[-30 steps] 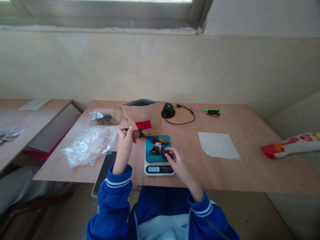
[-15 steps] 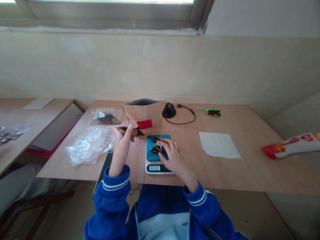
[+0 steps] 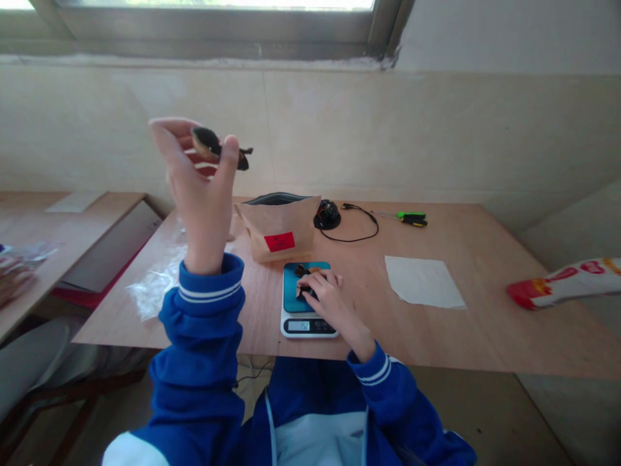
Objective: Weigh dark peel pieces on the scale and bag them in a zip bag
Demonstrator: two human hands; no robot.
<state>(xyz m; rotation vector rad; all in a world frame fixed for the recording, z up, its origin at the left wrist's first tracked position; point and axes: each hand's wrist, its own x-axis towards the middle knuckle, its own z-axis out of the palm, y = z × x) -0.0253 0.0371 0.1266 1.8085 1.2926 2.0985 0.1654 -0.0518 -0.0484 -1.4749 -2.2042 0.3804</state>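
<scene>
My left hand (image 3: 201, 175) is raised high in front of the wall, its fingers closed on a few dark dried pieces (image 3: 213, 146). My right hand (image 3: 324, 295) lies on the blue platform of a small kitchen scale (image 3: 307, 310), with its fingers curled over the dark dried pieces (image 3: 303, 270) piled there. The scale's display at the front shows digits. Just behind the scale, an open brown paper pouch (image 3: 279, 226) with a red label stands upright.
Clear plastic bags (image 3: 158, 281) lie at the table's left, partly hidden by my raised arm. A black cabled device (image 3: 326, 215), a green-handled screwdriver (image 3: 411, 219) and a white paper sheet (image 3: 423, 281) lie further right. A red-and-white packet (image 3: 565, 281) sticks in from the right.
My left hand rose from table height beside the pouch to well above it, still holding its dried pieces. My right hand slid forward over the pieces on the scale and curled.
</scene>
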